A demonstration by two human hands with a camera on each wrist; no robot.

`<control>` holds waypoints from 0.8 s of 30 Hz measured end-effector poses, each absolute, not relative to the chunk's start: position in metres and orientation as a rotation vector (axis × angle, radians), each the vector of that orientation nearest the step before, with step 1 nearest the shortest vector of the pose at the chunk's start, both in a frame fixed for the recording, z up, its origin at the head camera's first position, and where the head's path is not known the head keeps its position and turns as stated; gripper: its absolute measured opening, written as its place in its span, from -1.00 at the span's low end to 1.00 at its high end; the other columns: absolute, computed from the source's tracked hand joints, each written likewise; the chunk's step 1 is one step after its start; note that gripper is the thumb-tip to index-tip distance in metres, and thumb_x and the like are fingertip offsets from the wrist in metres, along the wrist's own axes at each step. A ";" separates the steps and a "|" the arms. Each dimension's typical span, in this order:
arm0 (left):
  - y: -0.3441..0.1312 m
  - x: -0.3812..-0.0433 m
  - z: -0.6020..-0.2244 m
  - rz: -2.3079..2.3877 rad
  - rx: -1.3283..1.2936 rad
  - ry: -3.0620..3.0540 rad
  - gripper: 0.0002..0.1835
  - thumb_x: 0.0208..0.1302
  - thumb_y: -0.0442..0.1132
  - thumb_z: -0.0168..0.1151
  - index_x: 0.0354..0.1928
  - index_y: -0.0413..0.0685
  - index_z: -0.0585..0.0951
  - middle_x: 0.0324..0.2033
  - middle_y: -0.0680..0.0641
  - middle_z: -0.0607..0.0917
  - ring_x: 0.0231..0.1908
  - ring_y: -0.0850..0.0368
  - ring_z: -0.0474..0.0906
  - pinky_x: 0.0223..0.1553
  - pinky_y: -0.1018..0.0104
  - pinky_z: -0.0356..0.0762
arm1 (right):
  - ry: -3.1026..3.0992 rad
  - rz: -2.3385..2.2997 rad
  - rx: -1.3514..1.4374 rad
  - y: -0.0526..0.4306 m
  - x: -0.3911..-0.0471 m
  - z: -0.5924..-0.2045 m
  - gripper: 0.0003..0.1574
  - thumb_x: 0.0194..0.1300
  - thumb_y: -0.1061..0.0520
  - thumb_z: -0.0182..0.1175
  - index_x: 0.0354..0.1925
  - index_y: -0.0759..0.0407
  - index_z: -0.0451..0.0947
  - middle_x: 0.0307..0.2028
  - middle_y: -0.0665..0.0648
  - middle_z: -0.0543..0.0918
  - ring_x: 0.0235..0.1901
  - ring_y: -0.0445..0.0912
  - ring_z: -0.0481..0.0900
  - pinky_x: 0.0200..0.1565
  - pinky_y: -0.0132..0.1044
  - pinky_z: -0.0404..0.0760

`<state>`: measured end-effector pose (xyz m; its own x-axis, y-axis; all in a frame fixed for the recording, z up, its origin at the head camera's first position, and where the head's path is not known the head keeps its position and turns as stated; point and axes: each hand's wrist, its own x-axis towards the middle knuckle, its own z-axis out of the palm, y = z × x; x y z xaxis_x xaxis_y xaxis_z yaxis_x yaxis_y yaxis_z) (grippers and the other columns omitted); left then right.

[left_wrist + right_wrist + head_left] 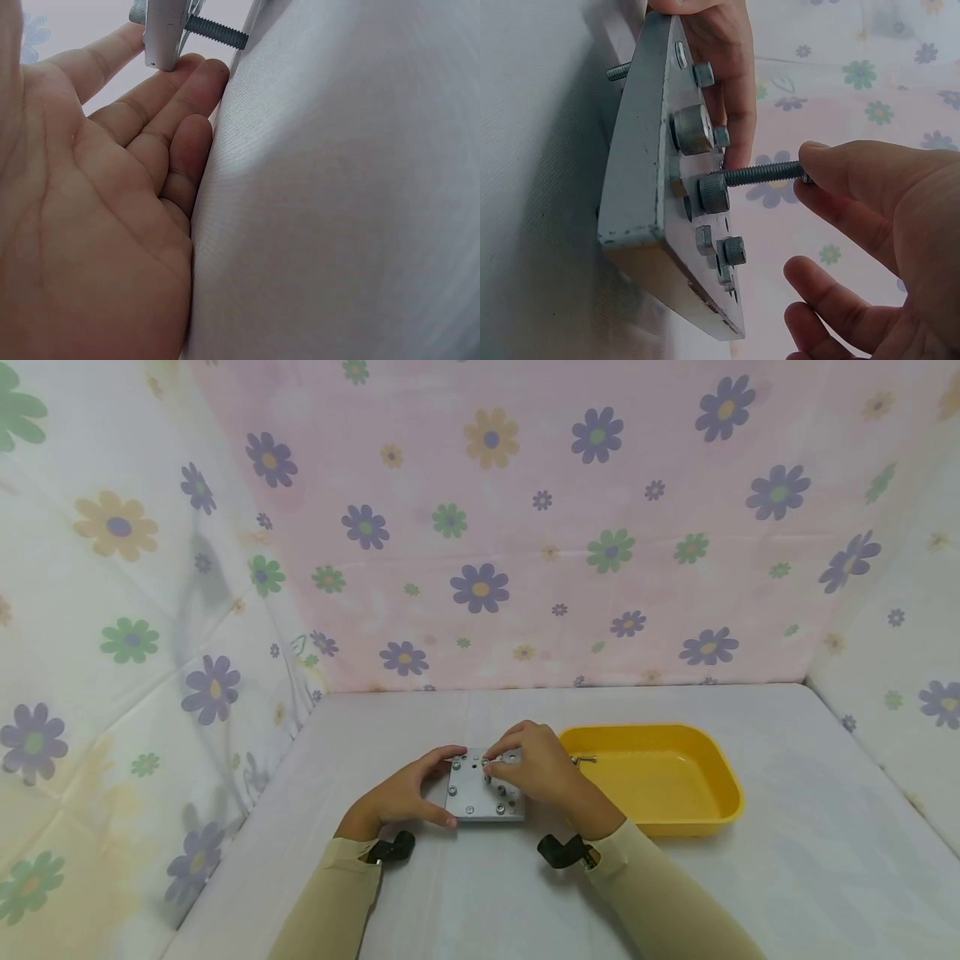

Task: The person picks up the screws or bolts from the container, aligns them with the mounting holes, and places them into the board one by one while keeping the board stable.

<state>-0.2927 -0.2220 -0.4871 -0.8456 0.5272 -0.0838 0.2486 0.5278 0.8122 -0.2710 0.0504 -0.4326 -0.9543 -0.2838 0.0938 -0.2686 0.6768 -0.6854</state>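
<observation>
A flat silver metal plate [469,797] lies on the table, set with several socket-head bolts. My left hand [408,789] grips its left side, thumb at the near corner and fingers at the far one. The left wrist view shows a threaded bolt end [217,31] sticking out of the plate's underside. Between thumb and index finger, my right hand [546,767] pinches a bolt [765,173] over the plate. Its thread points at the plate's face, and the fingertips cover its head. A thick bolt head [714,195] overlaps the thread's end in the right wrist view.
Right of the plate stands a yellow tray [738,793], with a few loose bolts [588,758] inside at its left end, partly behind my right hand. White cloth covers the table [480,893]. Flowered cloth walls [525,568] enclose the back and sides.
</observation>
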 end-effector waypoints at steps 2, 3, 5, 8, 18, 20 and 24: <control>-0.222 -0.293 -0.487 1.230 0.645 2.448 0.23 -0.27 0.05 0.78 0.54 0.46 0.28 0.43 0.22 0.41 0.43 0.09 0.33 0.52 -0.16 0.05 | 2.859 -1.172 -0.477 0.051 -0.272 -0.432 -0.89 0.26 -0.15 0.47 -0.21 -0.32 0.84 0.03 -0.06 0.62 0.14 -0.05 0.48 0.22 -0.02 0.52; -0.222 -0.293 -0.487 1.232 0.645 2.445 0.23 -0.27 0.05 0.77 0.54 0.47 0.28 0.43 0.22 0.41 0.43 0.09 0.33 0.53 -0.15 0.05 | 2.861 -1.176 -0.480 0.052 -0.272 -0.432 -0.89 0.26 -0.15 0.48 -0.22 -0.31 0.84 0.03 -0.06 0.63 0.13 -0.04 0.49 0.22 -0.02 0.53; -0.222 -0.293 -0.487 1.234 0.649 2.445 0.23 -0.26 0.04 0.77 0.54 0.47 0.28 0.42 0.22 0.42 0.43 0.09 0.33 0.53 -0.15 0.04 | 2.863 -1.188 -0.486 0.052 -0.271 -0.432 -0.89 0.25 -0.14 0.48 -0.22 -0.29 0.84 0.02 -0.04 0.63 0.12 -0.03 0.50 0.21 -0.02 0.53; -0.222 -0.293 -0.487 1.232 0.650 2.445 0.22 -0.26 0.03 0.77 0.53 0.49 0.28 0.43 0.23 0.42 0.43 0.10 0.33 0.53 -0.14 0.04 | 2.862 -1.194 -0.485 0.053 -0.271 -0.431 -0.89 0.25 -0.13 0.49 -0.23 -0.28 0.84 0.01 -0.04 0.63 0.11 -0.03 0.50 0.20 -0.03 0.53; -0.222 -0.293 -0.487 1.231 0.657 2.445 0.23 -0.25 0.02 0.77 0.55 0.43 0.28 0.44 0.22 0.40 0.42 0.09 0.33 0.52 -0.15 0.05 | 2.839 -1.189 -0.460 0.051 -0.272 -0.432 -0.87 0.26 -0.15 0.47 -0.19 -0.31 0.84 0.06 -0.04 0.62 0.18 0.00 0.46 0.26 0.04 0.49; -0.222 -0.293 -0.488 1.232 0.664 2.442 0.23 -0.24 0.02 0.77 0.55 0.42 0.27 0.44 0.22 0.40 0.43 0.09 0.33 0.52 -0.15 0.04 | 2.840 -1.185 -0.462 0.051 -0.272 -0.432 -0.87 0.26 -0.16 0.47 -0.19 -0.31 0.84 0.06 -0.04 0.62 0.18 0.00 0.45 0.26 0.05 0.49; -0.223 -0.294 -0.488 1.232 0.686 2.441 0.24 -0.23 0.03 0.76 0.56 0.38 0.26 0.44 0.21 0.40 0.42 0.09 0.34 0.51 -0.15 0.05 | 2.847 -1.178 -0.467 0.051 -0.271 -0.433 -0.88 0.26 -0.17 0.47 -0.20 -0.33 0.83 0.06 -0.05 0.62 0.19 -0.01 0.44 0.27 0.06 0.47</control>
